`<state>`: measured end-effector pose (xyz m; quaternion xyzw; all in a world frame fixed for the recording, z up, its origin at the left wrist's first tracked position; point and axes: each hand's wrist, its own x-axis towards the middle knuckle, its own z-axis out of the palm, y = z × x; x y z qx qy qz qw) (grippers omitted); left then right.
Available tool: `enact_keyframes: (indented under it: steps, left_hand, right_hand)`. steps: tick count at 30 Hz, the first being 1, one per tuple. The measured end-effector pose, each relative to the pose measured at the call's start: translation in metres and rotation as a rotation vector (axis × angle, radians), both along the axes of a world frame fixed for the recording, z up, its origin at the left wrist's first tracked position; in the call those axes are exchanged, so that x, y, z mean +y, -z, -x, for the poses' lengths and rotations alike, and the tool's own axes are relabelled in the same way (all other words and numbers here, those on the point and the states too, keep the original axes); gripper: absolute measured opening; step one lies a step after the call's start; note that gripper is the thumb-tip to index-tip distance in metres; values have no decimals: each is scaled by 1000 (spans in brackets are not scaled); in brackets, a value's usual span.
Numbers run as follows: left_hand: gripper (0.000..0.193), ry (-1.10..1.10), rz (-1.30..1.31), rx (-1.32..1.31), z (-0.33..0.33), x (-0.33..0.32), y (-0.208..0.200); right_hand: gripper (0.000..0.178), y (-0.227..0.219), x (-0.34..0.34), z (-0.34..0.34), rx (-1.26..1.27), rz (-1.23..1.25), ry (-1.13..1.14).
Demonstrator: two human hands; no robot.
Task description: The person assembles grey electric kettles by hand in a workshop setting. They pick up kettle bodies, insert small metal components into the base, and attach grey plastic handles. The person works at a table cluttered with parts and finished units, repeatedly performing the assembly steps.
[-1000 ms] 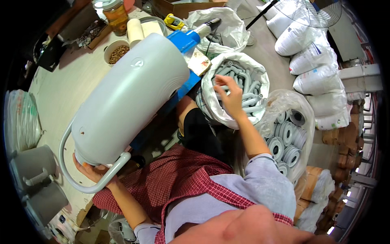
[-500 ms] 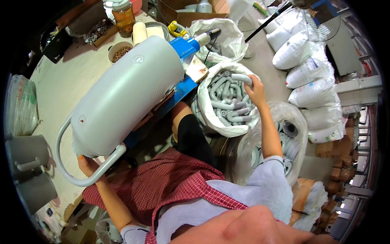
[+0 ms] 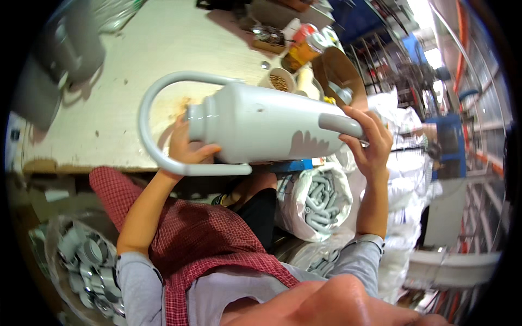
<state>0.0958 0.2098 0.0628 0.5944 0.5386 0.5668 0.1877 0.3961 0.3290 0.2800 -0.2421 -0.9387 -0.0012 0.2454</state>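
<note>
A big light-grey plastic flask shell (image 3: 272,122) lies on its side in front of me, its narrow neck to the left and its wide end to the right. A long hoop handle (image 3: 149,114) arches out around the neck end. My left hand (image 3: 187,146) is closed about the neck, inside the hoop, with the thumb pointing toward the shell's shoulder. In my right hand (image 3: 372,136) is a short curved grey handle (image 3: 340,124), pinched by one end and lying over the shell's side near the wide end. Whether the handle touches the shell is unclear.
Part of a blue fixture (image 3: 296,165) shows under the shell. A white sack of curved handles (image 3: 323,201) stands below it. On the pale table (image 3: 81,130) are a cup of small brass-coloured parts (image 3: 280,81), an amber jar (image 3: 302,54) and grey vessels (image 3: 79,43). A bag of grey rings (image 3: 89,261) is lower left.
My right hand has come up from the sack with a curved handle and now holds it at the shell. The shell has turned from slanting to nearly level. My view has swung too.
</note>
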Motion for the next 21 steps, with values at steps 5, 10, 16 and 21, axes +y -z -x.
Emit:
enact_keyframes:
  steps: [5,10,16,21]
  left_hand:
    - [64,-6,-124,111,4,3,5]
    - [67,-42,-166,126,1,8,14]
    - [69,-61,-156,127,-1,7,13]
    - [70,-68,-200,144,2,8,14]
  right_hand:
    - [48,-2,0,82,-208,-65,-197]
    - [42,11,4,96,-219,-9,-191]
    - [41,16,5,96,-233,46,-166]
    - [40,16,6,100,-244,100,-160]
